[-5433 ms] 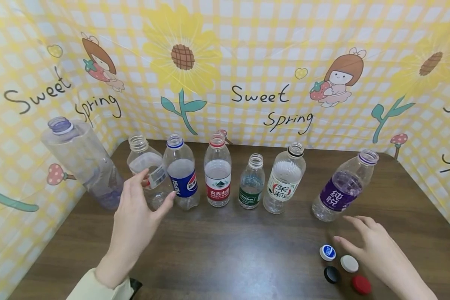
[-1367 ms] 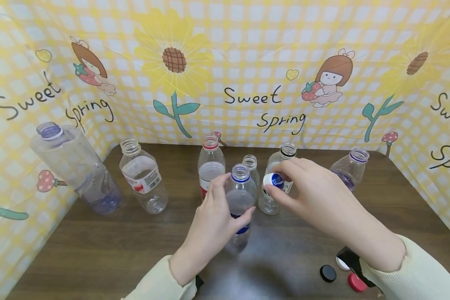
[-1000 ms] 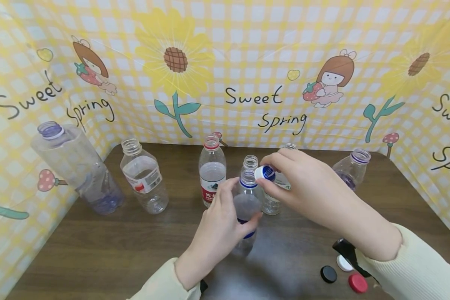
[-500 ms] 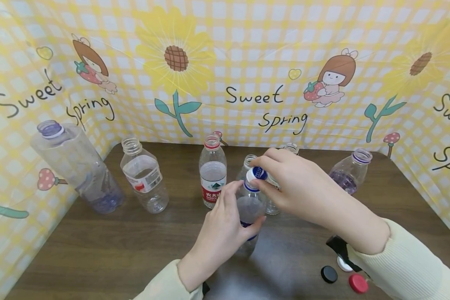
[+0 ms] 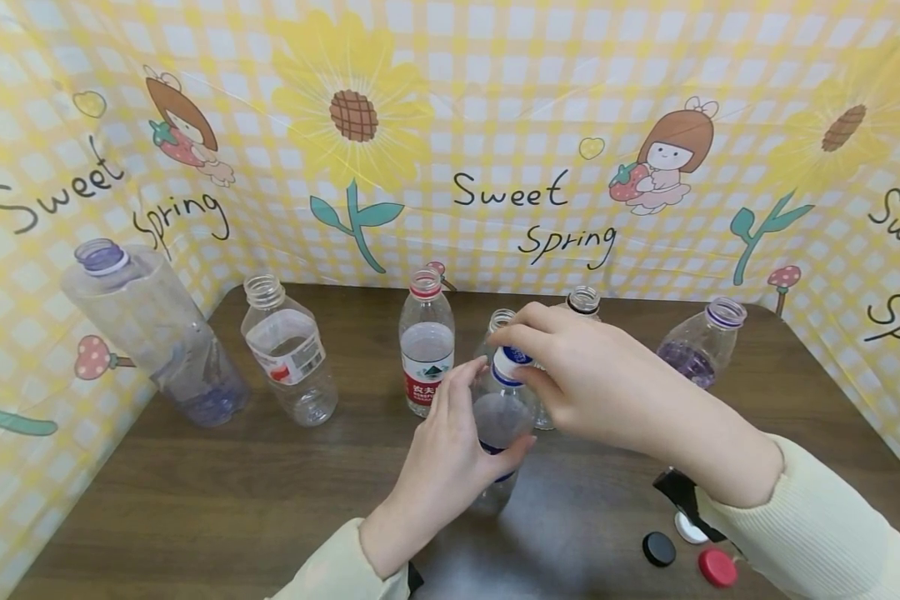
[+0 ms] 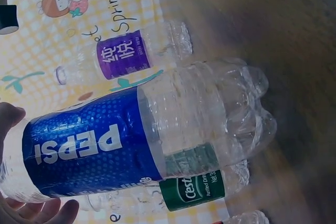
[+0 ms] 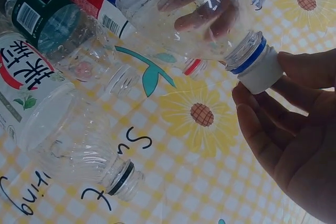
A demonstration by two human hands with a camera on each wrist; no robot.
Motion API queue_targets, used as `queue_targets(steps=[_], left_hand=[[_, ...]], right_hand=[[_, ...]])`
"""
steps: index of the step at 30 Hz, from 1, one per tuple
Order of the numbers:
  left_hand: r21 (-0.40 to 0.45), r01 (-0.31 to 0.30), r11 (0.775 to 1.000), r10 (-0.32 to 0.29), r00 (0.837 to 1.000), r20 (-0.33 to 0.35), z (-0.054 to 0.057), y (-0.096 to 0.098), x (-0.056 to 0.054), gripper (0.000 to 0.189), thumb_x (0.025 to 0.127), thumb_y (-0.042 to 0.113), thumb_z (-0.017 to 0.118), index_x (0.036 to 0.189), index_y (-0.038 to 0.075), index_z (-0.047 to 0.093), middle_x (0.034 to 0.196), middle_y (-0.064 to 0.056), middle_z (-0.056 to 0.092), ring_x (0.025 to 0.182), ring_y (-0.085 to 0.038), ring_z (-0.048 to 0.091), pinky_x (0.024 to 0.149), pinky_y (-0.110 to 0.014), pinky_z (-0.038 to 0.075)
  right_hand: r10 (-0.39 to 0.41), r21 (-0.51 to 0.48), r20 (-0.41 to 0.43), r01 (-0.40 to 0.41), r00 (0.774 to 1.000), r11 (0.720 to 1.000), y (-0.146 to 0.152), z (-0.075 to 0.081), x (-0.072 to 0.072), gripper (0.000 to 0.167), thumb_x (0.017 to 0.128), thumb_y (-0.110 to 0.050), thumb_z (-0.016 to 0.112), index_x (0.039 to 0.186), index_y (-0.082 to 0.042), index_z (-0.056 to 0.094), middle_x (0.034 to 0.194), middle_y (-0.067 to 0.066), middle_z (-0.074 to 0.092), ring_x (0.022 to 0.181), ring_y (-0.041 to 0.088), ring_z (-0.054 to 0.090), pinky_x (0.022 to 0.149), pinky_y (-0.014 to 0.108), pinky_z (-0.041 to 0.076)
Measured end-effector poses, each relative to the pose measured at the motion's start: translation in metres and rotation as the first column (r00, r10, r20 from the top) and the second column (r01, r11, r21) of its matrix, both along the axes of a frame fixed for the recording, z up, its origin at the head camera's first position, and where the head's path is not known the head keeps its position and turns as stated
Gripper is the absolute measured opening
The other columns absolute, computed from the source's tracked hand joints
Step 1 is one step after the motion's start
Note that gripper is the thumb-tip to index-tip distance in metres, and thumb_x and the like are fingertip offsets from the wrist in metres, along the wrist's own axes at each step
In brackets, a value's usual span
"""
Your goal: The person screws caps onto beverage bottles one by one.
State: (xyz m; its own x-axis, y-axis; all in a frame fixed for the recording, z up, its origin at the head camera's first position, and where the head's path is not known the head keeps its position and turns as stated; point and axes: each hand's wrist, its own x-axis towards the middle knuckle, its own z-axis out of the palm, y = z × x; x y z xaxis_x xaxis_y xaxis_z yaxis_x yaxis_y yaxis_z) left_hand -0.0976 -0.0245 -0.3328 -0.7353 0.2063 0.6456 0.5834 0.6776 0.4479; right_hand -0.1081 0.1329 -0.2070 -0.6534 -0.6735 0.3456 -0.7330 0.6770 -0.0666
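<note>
My left hand (image 5: 442,454) grips a clear plastic Pepsi bottle (image 5: 504,417) around its upper body, thumb on the near side. The bottle's blue label (image 6: 89,145) fills much of the left wrist view. Between thumb and fingers, my right hand (image 5: 607,379) pinches a white bottle cap (image 7: 261,72) with a blue top. That cap sits over the bottle's mouth, just above the blue neck ring (image 7: 249,56). Whether its threads have caught cannot be seen. The head view does not settle whether the bottle's base touches the table.
Behind my hands stand a red-label bottle (image 5: 427,350), a small green-label bottle (image 6: 191,190) and a black-ringed bottle (image 7: 79,129). A purple-label bottle (image 6: 123,53) is at right, clear bottles (image 5: 288,358) at left. Black (image 5: 658,549), red (image 5: 717,567) and white caps (image 5: 690,528) lie front right.
The Pepsi bottle has left the row and come forward to the middle in my left hand. My right hand has picked up the blue-topped cap and brought it leftward onto the bottle's mouth.
</note>
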Motion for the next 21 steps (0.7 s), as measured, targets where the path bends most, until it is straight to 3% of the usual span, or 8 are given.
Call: queue_targets(steps=[9,16,21], left_hand=[[0.063,0.055,0.996,-0.064,0.988,0.137,0.0015,-0.0008,-0.0011,0.081,0.07,0.031,0.084,0.131,0.003,0.039,0.126,-0.011,0.05,0.112,-0.021,0.053,0.088,-0.037,0.052],[0.083,0.049,0.995,-0.069,0.965,0.253,0.0016,-0.0028,0.0005,0.081,0.072,0.031,0.083,0.133,0.008,0.034,0.116,-0.01,0.063,0.104,-0.019,0.063,0.082,-0.038,0.054],[0.073,0.053,0.996,-0.071,0.958,0.278,0.0017,-0.0033,0.0001,0.081,0.072,0.03,0.082,0.133,0.009,0.033,0.114,-0.009,0.064,0.099,-0.019,0.065,0.078,-0.037,0.055]], right_hand=[[0.054,0.021,0.018,-0.054,0.998,0.998,0.001,0.001,-0.0015,0.029,0.086,0.001,0.061,0.11,-0.013,0.065,0.106,0.0,0.062,0.099,0.017,0.061,0.078,0.038,0.055],[0.061,0.014,0.027,-0.062,0.998,0.998,0.0001,0.0018,-0.0024,0.028,0.086,0.001,0.062,0.11,-0.013,0.066,0.105,0.0,0.062,0.098,0.017,0.061,0.078,0.037,0.054],[0.055,0.013,0.022,-0.055,0.998,0.998,-0.0001,0.002,-0.0031,0.028,0.085,-0.001,0.064,0.11,-0.012,0.066,0.105,0.0,0.063,0.095,0.016,0.062,0.075,0.034,0.054]])
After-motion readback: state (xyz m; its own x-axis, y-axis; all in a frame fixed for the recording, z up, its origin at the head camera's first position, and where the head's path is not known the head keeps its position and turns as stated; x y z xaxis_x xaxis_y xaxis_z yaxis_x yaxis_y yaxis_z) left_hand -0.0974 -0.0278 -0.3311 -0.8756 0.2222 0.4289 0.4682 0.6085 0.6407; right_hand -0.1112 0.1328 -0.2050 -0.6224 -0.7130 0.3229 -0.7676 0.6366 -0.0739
